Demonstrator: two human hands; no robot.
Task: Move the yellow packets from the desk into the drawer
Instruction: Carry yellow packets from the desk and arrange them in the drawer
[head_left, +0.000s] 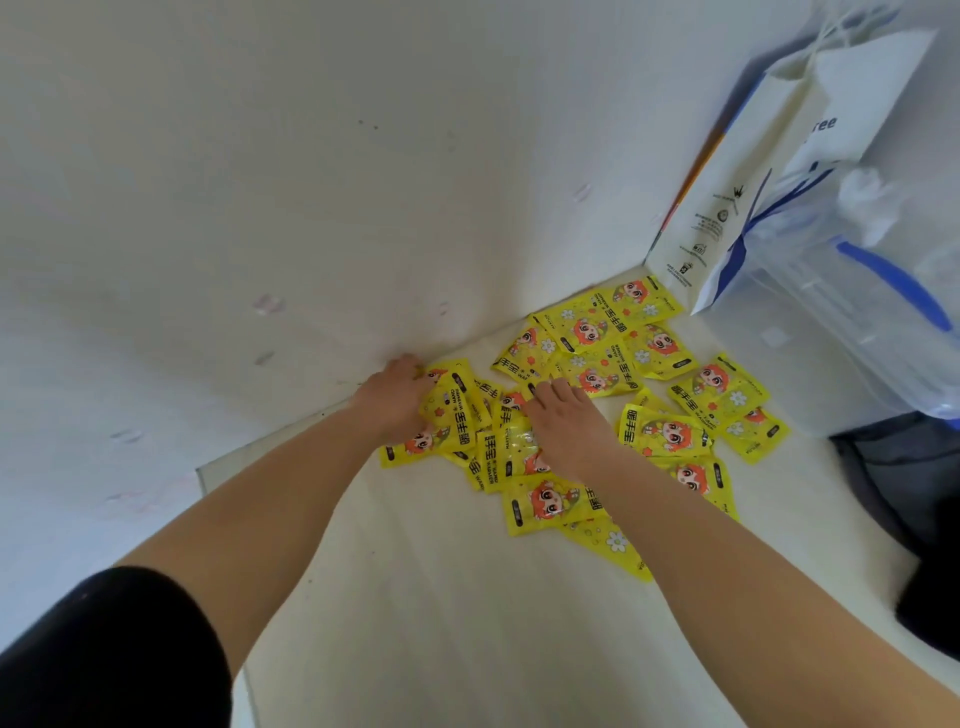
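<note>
Fingers: both sets are down in the pile of yellow packets (576, 410). Left hand (397, 397) has its fingers (415, 376) curled over the far-left packets, looks like it's bunching a few together, though I can't tell if anything is actually gripped. Right hand (563, 415) lies palm down with fingers (545, 389) spread flat on the middle of the pile, pressing rather than pinching as far as I can see.

Packets: all on the white surface (415, 597), scattered loosely and overlapping, right up against the wall (260, 208). No tidy stack, they point every which way.

Landmark: taking the white paper bag (769, 171) standing at the back. The pile spreads from its foot toward the camera and leftward along the wall. A clear plastic bag (857, 291) with blue trim sits just beside the paper bag, and something dark (909, 493) lies nearer than that.

Key relation: the pile's long run goes diagonally from the paper bag's base toward the left hand. Loose stragglers lie on the paper-bag side of the right hand, so that hand is nearer to them; the left one only covers the far end.

Drawer: not in view, no idea which way it is.

Progress: my guess is early days, loads still out.

Next: probably rake both hands together to gather a bundle. Slippery wrappers could slide out.
</note>
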